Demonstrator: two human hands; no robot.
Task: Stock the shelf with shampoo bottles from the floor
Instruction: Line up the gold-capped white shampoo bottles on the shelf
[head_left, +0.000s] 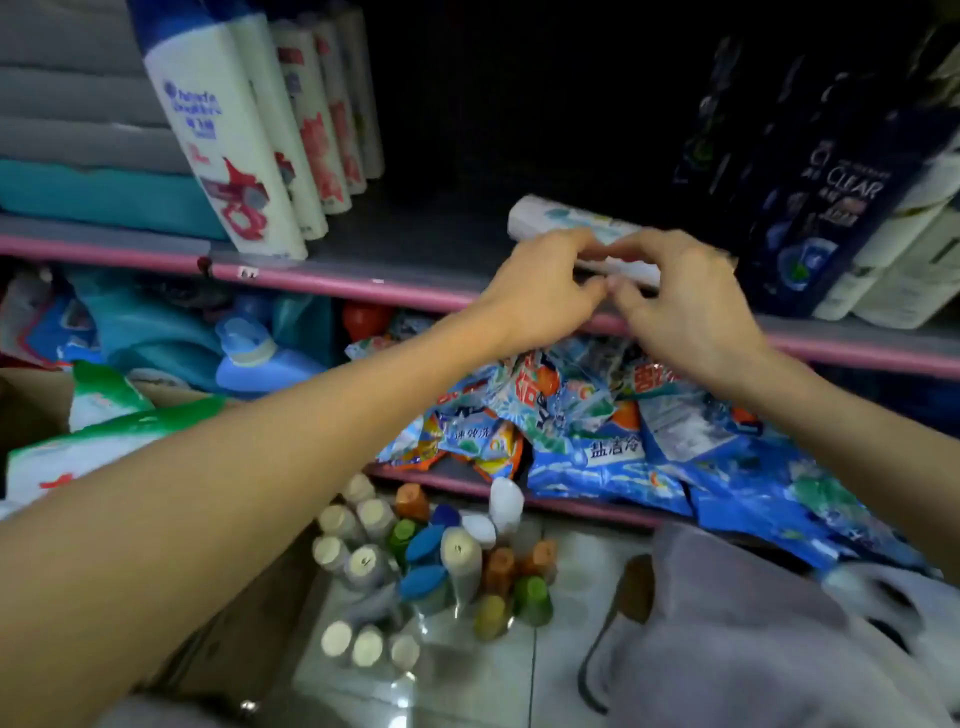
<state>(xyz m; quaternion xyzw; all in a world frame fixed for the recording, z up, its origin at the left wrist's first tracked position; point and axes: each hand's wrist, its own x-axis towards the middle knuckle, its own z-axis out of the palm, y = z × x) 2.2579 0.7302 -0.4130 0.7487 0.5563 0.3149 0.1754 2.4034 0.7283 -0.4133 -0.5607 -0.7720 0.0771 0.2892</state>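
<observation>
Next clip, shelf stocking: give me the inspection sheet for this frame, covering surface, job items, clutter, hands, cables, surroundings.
Surface: grey shelf with pink edge; tiled floor below.
Job's things: white bottle lying on its side on the shelf; white shampoo row standing at left; dark bottles at right; cluster of bottles standing on the floor.
Clutter: blue detergent bags piled on the lower shelf.
Hands: left hand and right hand both on the lying bottle, fingers curled round it.
Cables: nothing seen.
Surroundings: cardboard box at left; the back of the shelf is dark.
</observation>
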